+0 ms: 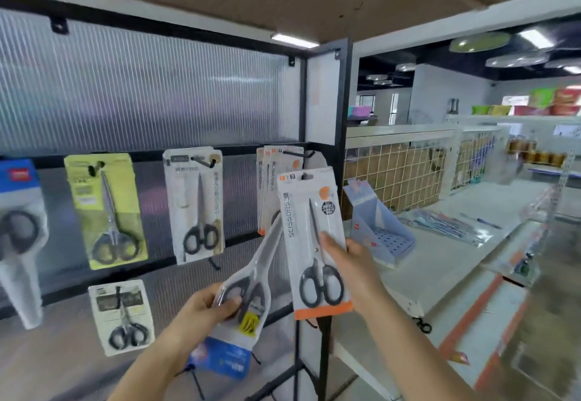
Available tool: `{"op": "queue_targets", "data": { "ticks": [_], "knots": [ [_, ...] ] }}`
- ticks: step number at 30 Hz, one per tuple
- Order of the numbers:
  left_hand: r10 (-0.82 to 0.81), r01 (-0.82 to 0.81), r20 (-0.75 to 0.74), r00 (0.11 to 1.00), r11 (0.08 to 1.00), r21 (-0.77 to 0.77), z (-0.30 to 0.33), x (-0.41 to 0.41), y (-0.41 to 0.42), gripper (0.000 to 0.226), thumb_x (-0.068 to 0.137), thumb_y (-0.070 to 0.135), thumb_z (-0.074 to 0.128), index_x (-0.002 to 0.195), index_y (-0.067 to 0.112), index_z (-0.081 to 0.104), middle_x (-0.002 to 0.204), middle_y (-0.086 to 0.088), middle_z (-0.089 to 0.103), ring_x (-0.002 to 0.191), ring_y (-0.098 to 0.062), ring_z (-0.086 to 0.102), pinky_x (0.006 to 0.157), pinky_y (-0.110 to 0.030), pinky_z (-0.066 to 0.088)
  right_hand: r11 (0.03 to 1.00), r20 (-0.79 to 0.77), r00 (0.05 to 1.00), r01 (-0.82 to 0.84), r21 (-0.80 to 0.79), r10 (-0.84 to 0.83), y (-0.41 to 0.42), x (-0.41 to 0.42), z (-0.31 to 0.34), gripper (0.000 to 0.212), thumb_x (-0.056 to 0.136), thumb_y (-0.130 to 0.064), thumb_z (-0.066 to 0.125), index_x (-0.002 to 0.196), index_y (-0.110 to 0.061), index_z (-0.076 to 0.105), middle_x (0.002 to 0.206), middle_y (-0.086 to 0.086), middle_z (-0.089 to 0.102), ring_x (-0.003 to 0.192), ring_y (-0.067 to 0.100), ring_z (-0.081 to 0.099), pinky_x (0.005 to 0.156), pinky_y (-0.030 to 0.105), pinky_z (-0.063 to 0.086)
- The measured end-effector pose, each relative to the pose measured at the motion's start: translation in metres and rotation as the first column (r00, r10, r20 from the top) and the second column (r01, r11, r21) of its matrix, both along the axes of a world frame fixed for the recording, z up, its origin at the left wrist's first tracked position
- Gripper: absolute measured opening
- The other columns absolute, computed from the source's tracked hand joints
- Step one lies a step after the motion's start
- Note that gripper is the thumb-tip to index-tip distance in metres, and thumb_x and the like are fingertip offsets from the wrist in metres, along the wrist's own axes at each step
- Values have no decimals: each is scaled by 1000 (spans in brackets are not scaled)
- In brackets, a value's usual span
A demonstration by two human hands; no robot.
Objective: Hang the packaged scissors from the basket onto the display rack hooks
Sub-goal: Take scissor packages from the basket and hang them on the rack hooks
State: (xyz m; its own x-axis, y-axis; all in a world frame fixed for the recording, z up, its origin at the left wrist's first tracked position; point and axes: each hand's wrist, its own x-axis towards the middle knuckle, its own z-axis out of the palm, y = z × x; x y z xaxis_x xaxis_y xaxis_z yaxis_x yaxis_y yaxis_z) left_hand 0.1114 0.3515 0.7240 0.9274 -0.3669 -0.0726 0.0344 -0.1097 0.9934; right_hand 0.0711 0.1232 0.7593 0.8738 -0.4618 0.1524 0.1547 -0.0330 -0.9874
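My right hand (347,270) grips a white and orange scissors pack (311,240) by its right edge, thumb on the front. The pack is upright, its hang hole just below and right of a black hook (298,153) that carries matching packs (268,187). My left hand (201,309) grips a clear scissors pack with a blue card (251,287), tilted up to the right. The basket is out of view.
The black display rack (341,136) has a ribbed panel with hung packs: yellow (105,209), white (196,204), a small one (122,315) lower down and a blue one (19,212) at far left. A white shelf (440,243) with a blue stand (380,231) lies to the right.
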Motion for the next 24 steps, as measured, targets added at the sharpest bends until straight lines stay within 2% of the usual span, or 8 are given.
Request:
{"op": "queue_targets", "data": {
  "ticks": [2,4,7,10,13,18,21,24],
  "knots": [
    [-24,24,1,1000,999,-42,4,4,-4,10,91,4,56,87,2,65,73,-11,69,66,-23,63,64,-34,46,999,35,998,44,-2,-44,-5,5,7,11,86,-34,66,82,-23,68,78,-6,73,81,17,69,77,33,54],
    [-36,36,4,999,998,-45,4,10,-7,10,92,5,56,90,1,64,76,-13,69,67,-23,64,65,-34,47,996,59,994,90,0,-90,-14,11,12,10,88,-34,64,83,-26,67,80,-8,71,82,15,68,77,32,53],
    [-40,40,4,999,997,-65,4,16,-13,11,91,3,55,87,2,65,77,-16,67,67,-23,63,64,-32,47,993,56,991,116,33,-118,-27,23,18,17,88,-33,64,94,-19,69,87,-3,71,84,16,67,75,31,53],
    [0,-2,-21,1000,995,-103,6,26,-20,9,91,2,56,89,1,64,77,-17,68,65,-24,63,63,-34,47,996,50,995,87,20,-88,-38,42,23,20,88,-34,64,97,-18,69,91,0,73,87,17,68,81,34,54],
    [36,-45,-64,997,989,-143,10,33,-26,9,90,4,56,94,1,64,77,-16,70,63,-25,66,60,-34,50,998,54,997,47,28,-49,-45,59,27,16,87,-34,65,92,-20,68,90,-2,72,87,17,68,78,31,53],
    [39,-53,-81,996,983,-173,12,42,-31,11,90,1,53,95,1,63,74,-16,70,58,-23,67,50,-28,53,998,46,999,21,53,-23,-54,80,27,14,84,-36,68,87,-22,68,93,2,72,91,22,68,90,41,52],
    [55,-68,-83,995,984,-162,11,43,-35,10,90,2,54,95,1,63,74,-15,71,57,-22,67,49,-27,53,998,30,1000,-6,68,4,-57,87,22,18,82,-35,70,89,-18,69,92,5,73,89,24,69,90,44,53],
    [73,-85,-82,994,984,-156,8,47,-37,10,90,0,53,94,0,62,74,-15,71,59,-22,68,51,-27,53,997,6,1000,-31,76,30,-58,91,15,16,84,-35,68,87,-19,68,85,2,73,85,23,70,87,41,54]
  ]
}}
